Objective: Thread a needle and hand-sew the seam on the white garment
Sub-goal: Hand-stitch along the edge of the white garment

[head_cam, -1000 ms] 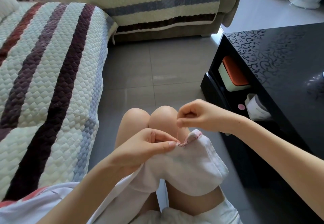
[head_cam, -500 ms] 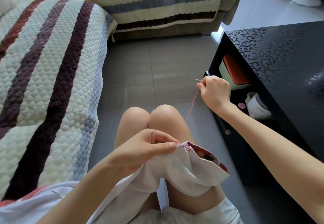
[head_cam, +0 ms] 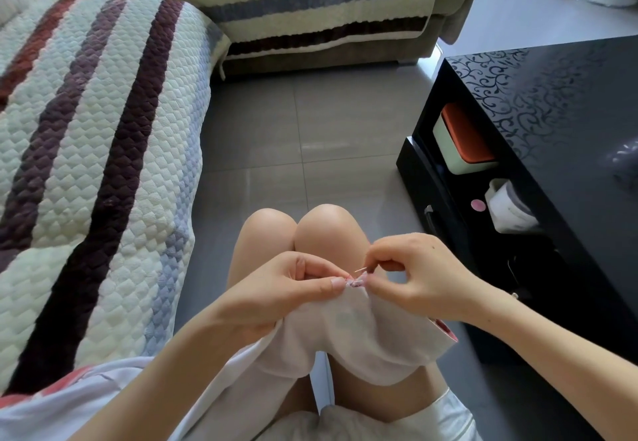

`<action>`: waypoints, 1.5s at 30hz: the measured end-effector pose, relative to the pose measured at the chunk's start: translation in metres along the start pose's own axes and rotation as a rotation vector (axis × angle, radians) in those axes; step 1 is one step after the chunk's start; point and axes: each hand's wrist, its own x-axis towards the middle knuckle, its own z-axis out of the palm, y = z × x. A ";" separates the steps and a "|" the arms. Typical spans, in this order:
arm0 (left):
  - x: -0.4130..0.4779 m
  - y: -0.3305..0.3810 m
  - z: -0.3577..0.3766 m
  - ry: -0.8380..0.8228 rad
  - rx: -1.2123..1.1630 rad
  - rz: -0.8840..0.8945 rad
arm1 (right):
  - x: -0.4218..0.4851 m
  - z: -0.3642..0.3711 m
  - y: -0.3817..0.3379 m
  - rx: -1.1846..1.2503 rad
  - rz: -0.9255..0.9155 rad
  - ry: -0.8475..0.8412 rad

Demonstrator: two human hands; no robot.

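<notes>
Two hands meet at the middle of the frame, just below our knees, and both are pinched tight on the work. Our left hand point(head_cam: 276, 288) has thumb and forefinger pressed together on the pink-stitched edge of the white garment point(head_cam: 359, 333), with the other fingers curled underneath the cloth. Our right hand point(head_cam: 414, 275) closes its thumb and forefinger on the needle point(head_cam: 361, 269), a thin bright sliver that angles up and to the left from the fingertips, right at the seam; the remaining fingers are folded into the palm. The two pinches sit almost touching, with only the short strip of seam between them. We cannot make out any thread at this size.

The garment hangs from the pinch down over our thighs, in the lower centre of the frame, and a patterned pink lining shows at its right edge. To the left lies a quilted striped sofa cover point(head_cam: 96, 164); at the right stands a glossy black table point(head_cam: 552, 123) with a box with an orange lid point(head_cam: 466, 137) on its lower shelf.
</notes>
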 end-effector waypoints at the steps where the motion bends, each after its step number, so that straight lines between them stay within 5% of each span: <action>1: 0.000 0.001 0.000 -0.004 -0.002 0.003 | 0.002 -0.002 -0.002 0.042 0.050 -0.024; 5: -0.001 0.001 0.001 -0.040 0.027 0.004 | 0.008 -0.016 -0.004 0.303 0.206 -0.233; 10: 0.001 0.000 0.003 -0.025 0.044 -0.006 | 0.008 -0.021 0.005 0.072 0.071 0.061; 16: 0.001 -0.001 0.002 -0.019 0.055 0.018 | 0.020 -0.031 0.004 0.362 0.125 -0.145; 20: 0.000 0.000 0.002 -0.011 0.059 0.042 | 0.030 -0.028 0.006 0.341 0.153 -0.329; 35: -0.006 0.003 0.003 -0.030 0.137 0.070 | 0.039 -0.020 0.026 0.213 0.053 -0.520; 41: -0.006 0.003 0.002 -0.023 0.191 0.067 | 0.036 -0.018 0.027 0.089 0.080 -0.508; 45: -0.004 0.003 0.000 0.006 0.178 0.062 | 0.040 -0.026 0.032 0.159 0.095 -0.345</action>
